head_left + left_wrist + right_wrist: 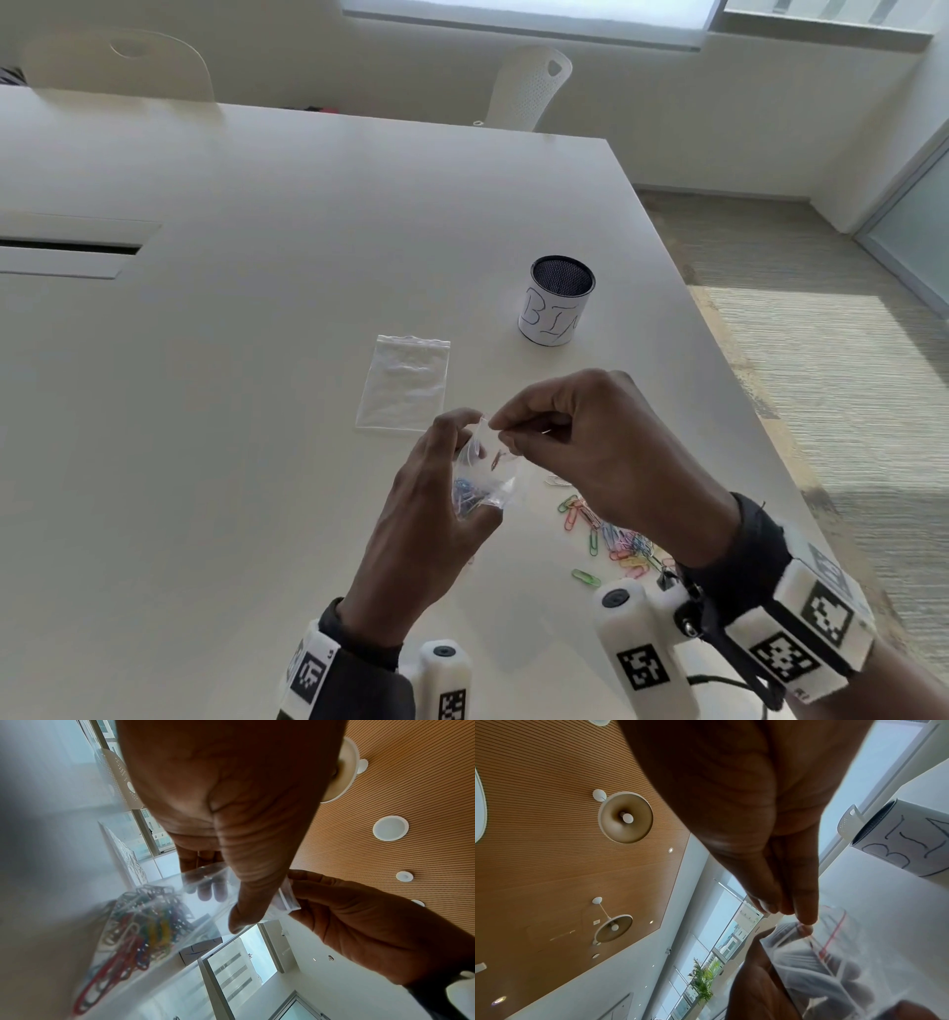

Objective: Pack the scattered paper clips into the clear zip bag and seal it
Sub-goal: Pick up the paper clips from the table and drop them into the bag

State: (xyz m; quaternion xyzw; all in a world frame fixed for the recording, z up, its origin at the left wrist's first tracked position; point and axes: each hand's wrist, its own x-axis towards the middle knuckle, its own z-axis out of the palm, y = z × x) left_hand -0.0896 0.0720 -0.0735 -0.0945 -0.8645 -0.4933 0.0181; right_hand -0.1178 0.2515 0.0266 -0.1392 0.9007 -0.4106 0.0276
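Left hand (436, 493) holds the clear zip bag (482, 475) up off the white table (257, 360), fingers curled round its lower half, thumb on the front film. Right hand (590, 442) pinches the bag's top edge between thumb and forefinger, just beside the left thumb; the two hands are close together, touching only through the bag. The bag is thin, glossy, crinkled plastic with a ridged zip strip at the mouth; whether the strip is pressed closed cannot be told. Inside, a bunched clump of paper clips (138, 925) sits at the bottom: bent wire loops coated red, blue, yellow, green, plus some white ones. One red clip (831, 935) hangs higher up near the mouth.

Loose paper clips (611, 539) lie scattered on the table under the right wrist, well below the bag, same coloured wire.

A second bag (405, 383), flat, lies on the table beyond the hands. Further right stands a round mesh cup (557, 300) wrapped in white paper with handwritten letters. Both wrists carry white foam-padded camera mounts with black square markers.
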